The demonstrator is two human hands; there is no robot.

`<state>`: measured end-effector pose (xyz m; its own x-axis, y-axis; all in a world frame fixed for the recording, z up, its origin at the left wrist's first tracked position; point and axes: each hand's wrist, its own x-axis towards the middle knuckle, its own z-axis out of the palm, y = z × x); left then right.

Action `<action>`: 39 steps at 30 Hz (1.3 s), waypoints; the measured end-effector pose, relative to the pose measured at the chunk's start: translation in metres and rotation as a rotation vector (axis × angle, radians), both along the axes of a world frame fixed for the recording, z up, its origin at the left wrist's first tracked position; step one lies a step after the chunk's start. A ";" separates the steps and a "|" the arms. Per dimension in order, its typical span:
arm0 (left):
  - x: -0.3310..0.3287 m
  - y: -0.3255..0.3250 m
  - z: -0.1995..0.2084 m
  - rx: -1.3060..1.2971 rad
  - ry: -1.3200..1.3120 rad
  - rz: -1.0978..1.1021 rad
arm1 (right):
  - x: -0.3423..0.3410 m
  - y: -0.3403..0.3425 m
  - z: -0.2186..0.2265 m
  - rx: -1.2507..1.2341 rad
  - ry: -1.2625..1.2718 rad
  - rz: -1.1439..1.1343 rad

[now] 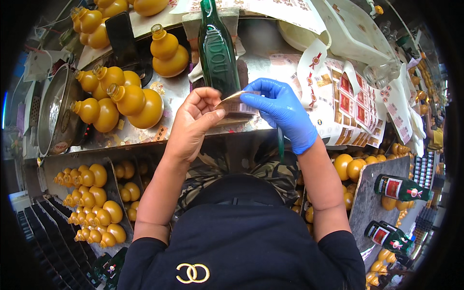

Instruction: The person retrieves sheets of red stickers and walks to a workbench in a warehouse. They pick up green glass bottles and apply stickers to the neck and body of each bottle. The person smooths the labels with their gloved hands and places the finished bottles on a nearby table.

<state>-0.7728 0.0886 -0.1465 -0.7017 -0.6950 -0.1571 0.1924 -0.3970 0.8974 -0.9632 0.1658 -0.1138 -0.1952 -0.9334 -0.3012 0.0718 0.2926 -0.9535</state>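
Note:
A small label [231, 98] with a gold-brown edge is stretched between my two hands, in front of the base of a green glass bottle. My bare left hand [193, 118] is closed at its left end, thumb and fingers curled around it. In a blue glove, my right hand [282, 108] pinches the other end between thumb and index finger. The green bottle [217, 53] with raised lettering lies on the bench just beyond, its neck pointing away from me. A cloth [232, 24] shows beneath its neck. The label's face is mostly hidden by its tilt.
Sheets of red and gold labels [350, 92] spread over the right bench. Several yellow gourd-shaped bottles [137, 106] stand at left, near a metal pan [58, 111] and a dark phone [121, 36]. Labelled green bottles [401, 188] rest at lower right. A white tub [357, 29] sits far right.

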 end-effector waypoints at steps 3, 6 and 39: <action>-0.003 -0.001 0.015 -0.030 -0.031 -0.102 | -0.001 -0.006 0.006 -0.156 0.107 0.104; 0.000 -0.007 0.007 -0.126 -0.236 -0.188 | -0.001 -0.008 0.010 -0.161 0.256 0.213; -0.011 -0.048 -0.036 -0.236 -0.193 0.147 | -0.011 -0.042 -0.040 0.130 0.126 0.101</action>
